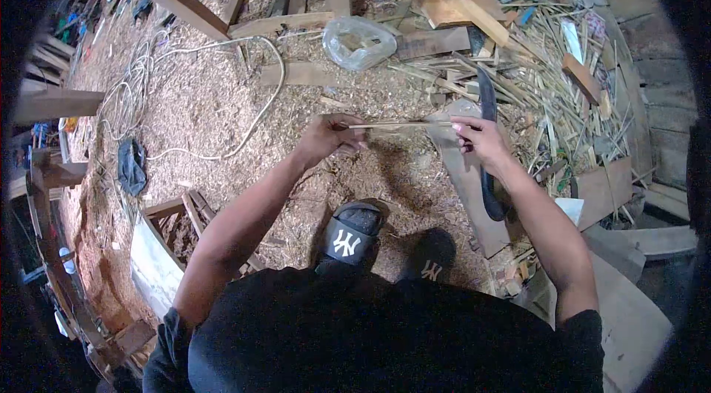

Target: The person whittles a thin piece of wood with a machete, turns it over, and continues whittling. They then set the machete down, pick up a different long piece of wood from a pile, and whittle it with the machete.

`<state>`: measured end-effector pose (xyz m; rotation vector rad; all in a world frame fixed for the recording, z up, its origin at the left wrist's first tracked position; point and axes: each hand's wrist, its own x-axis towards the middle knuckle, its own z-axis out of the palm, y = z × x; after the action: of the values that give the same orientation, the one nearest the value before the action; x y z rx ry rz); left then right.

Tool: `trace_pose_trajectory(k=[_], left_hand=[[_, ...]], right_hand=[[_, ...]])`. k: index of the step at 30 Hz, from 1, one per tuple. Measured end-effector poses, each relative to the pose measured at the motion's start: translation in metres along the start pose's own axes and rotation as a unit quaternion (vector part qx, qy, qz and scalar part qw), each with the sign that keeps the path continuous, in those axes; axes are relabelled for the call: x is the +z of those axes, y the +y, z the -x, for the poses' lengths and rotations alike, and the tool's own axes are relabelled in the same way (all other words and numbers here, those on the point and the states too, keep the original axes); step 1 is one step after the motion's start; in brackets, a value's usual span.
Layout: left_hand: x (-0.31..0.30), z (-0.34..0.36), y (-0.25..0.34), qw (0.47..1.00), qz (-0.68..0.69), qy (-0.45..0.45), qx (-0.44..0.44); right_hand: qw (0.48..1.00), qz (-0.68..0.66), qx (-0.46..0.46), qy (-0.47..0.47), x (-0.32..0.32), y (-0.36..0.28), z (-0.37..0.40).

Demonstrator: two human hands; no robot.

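Observation:
A thin, pale wooden stick point(400, 125) stretches level between my two hands, above the shavings on the floor. My left hand point(331, 138) pinches its left end between thumb and fingers. At the other end, my right hand point(481, 142) is closed on the stick, thumb on top and fingers curled under. A long, dark, curved strip point(486, 97) lies beneath my right hand and wrist, which hide its middle. Under that strip is a flat board point(481, 224) reaching toward my feet.
Wood shavings point(222, 97) cover the ground around my sandals point(348, 236). A pale cable point(252, 134) loops at the left. A clear plastic bag point(359, 43) lies ahead, and a pile of thin offcuts point(552, 89) spreads at the right. A wooden frame point(185, 11) stands at upper left.

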<state>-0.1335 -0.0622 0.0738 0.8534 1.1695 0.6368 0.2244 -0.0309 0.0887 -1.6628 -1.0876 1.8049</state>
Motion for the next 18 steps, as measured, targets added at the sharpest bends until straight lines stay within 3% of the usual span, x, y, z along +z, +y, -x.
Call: trace_pose_trajectory(k=[2, 4, 6, 9, 12, 13, 18], left_hand=[[0.008, -0.006, 0.008, 0.997, -0.064, -0.012, 0.029], [0.017, -0.02, 0.008, 0.996, 0.091, -0.007, -0.014], [0.023, -0.029, 0.01, 0.997, 0.071, -0.01, -0.026], [0.03, -0.039, 0.007, 0.999, -0.007, 0.017, 0.033], [0.031, -0.041, -0.004, 0.995, 0.073, -0.049, 0.036], [0.032, -0.039, -0.002, 0.995, 0.04, -0.086, 0.02], [0.04, -0.035, -0.005, 0.994, -0.05, -0.098, 0.019]], right_hand=[[1.0, -0.023, -0.012, 0.015, -0.005, -0.001, 0.011], [0.998, -0.047, -0.025, 0.032, -0.011, 0.001, 0.017], [0.996, -0.058, -0.045, 0.048, -0.017, 0.005, 0.023], [0.99, -0.079, -0.091, 0.069, -0.022, 0.013, 0.031], [0.987, -0.081, -0.112, 0.082, -0.028, 0.025, 0.033], [0.987, -0.082, -0.112, 0.085, -0.03, 0.027, 0.034], [0.986, -0.139, -0.038, 0.088, -0.033, 0.034, 0.036]])
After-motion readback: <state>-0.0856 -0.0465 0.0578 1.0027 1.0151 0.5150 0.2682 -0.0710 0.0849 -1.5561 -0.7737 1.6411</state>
